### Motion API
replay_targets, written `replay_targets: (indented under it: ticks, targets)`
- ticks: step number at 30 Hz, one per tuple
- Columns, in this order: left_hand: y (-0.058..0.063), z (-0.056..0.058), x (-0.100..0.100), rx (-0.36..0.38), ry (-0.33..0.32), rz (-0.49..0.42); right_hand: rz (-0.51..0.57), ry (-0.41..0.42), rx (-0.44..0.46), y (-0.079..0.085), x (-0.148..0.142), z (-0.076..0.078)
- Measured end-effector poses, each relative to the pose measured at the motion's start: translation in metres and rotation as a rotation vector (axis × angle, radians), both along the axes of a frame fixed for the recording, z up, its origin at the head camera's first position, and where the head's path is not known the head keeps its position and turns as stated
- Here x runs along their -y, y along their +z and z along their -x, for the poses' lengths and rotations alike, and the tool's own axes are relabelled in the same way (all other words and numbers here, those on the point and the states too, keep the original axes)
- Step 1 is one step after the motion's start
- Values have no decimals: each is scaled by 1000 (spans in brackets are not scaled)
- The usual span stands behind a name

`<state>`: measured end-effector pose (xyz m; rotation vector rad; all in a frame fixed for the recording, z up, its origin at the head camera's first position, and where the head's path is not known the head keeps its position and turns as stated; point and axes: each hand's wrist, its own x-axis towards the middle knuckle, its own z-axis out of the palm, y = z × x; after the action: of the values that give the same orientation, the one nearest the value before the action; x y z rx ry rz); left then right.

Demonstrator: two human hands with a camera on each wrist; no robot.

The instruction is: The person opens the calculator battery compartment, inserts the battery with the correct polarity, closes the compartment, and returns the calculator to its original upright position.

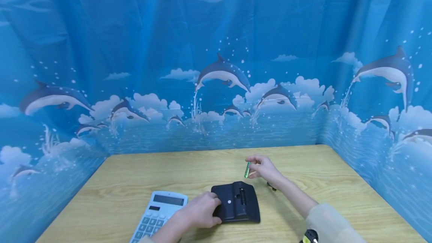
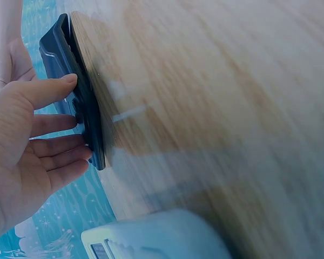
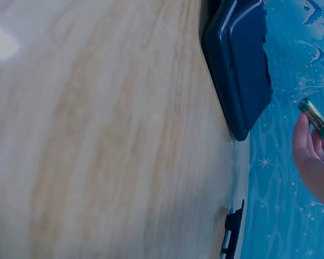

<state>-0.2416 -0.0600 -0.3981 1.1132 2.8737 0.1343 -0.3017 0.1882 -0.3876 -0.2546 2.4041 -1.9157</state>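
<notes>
Battery (image 1: 247,170), small, green, shiny and cylindrical, is pinched between the thumb and fingers of the right hand (image 1: 264,168), held above the table just beyond the far side of the black plastic slab-shaped device (image 1: 224,194). A narrow slot lies open in the device's right part. The left hand (image 1: 201,210) holds the device's left edge, its thumb and bent fingers touching it. Left of that, a light-blue rectangular calculator (image 1: 165,205) lies partly behind the left forearm. A small black piece (image 1: 271,186) rests right of the device on the pale wood-grain table (image 1: 148,171).
</notes>
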Motion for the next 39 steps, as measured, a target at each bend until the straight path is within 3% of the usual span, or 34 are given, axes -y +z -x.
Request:
replay_targets:
  ticks: [6,13,20,27,39]
  targets:
    - [0,-1,1,-5,-3,-9,-112,11,-10,-3,1,-4]
    - [1,1,1,36,14,-4,-133,136,23,-5,-2,-9]
    - [1,1,1,44,27,0,-156,254,-6,-5,-5,-10]
    - [-1,0,1,23,16,-3,-233,267,0,-3,-1,-13]
    - [0,2,0,48,20,3,-349,299,-27,-2,1,-18]
